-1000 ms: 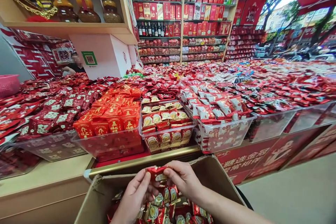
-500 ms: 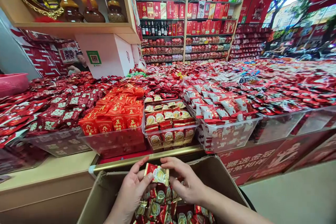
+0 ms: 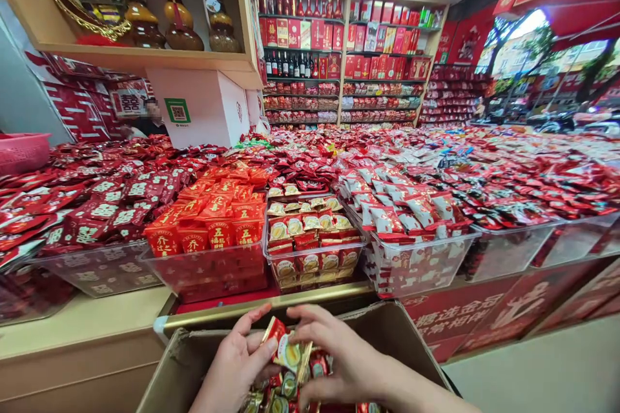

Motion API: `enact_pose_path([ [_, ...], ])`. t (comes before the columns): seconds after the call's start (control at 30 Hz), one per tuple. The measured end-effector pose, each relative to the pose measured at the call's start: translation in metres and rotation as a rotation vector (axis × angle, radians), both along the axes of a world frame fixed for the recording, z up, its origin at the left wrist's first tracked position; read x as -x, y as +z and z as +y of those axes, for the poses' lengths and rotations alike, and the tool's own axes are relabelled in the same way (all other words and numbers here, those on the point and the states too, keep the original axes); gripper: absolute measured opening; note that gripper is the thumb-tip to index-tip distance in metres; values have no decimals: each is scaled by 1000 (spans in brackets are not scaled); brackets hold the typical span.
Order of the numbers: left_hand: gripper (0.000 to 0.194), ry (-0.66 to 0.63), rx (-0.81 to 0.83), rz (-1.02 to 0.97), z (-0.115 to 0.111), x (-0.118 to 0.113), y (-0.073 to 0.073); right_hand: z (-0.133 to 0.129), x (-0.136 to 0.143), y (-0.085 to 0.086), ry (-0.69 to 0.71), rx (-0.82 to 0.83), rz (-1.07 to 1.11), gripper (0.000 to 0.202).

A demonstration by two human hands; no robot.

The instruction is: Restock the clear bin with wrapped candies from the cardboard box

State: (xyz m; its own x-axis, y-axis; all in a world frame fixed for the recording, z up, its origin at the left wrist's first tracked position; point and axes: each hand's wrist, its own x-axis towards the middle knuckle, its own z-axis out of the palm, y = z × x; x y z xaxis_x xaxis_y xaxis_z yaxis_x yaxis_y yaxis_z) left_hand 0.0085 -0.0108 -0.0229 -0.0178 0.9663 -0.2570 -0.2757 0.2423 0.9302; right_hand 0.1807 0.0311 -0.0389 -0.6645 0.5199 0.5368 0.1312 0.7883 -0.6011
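Over an open cardboard box (image 3: 181,355), my left hand (image 3: 232,361) pinches a small red-and-gold wrapped candy (image 3: 287,353) between thumb and fingers. My right hand (image 3: 346,358) is at the candy's right side, fingers spread and curved, the fingertips over its upper right edge. Its thumb hangs apart, lower down, above loose candies (image 3: 278,403) of the same look inside the box. Just beyond the box, a clear plastic bin (image 3: 314,246) holds matching candies in neat rows; neither hand touches it.
Left of that bin stands a bin of orange-red packets (image 3: 208,219); to its right, one of white-and-red packets (image 3: 411,216). More filled bins line the counter (image 3: 72,329). A display cabinet (image 3: 145,61) overhangs at upper left. Shelves (image 3: 346,64) stand at the back.
The view has tilted up slightly. My right hand has shifted, its fingertips now over the candy and its thumb lower. The candy in my left hand has tilted.
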Motion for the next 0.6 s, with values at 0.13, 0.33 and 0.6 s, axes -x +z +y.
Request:
enact_pose_path([
  [0.13,63,-6,15,-24,-1,4,-1,-5,-3,22,-18,-498,-283,18],
  [0.33,48,179,-163,365,16,44,-3,21,-9,110,-209,-654,-348,18],
  [0.6,35,161,-154,578,28,63,-9,168,29,183,-605,-595,-845,18],
])
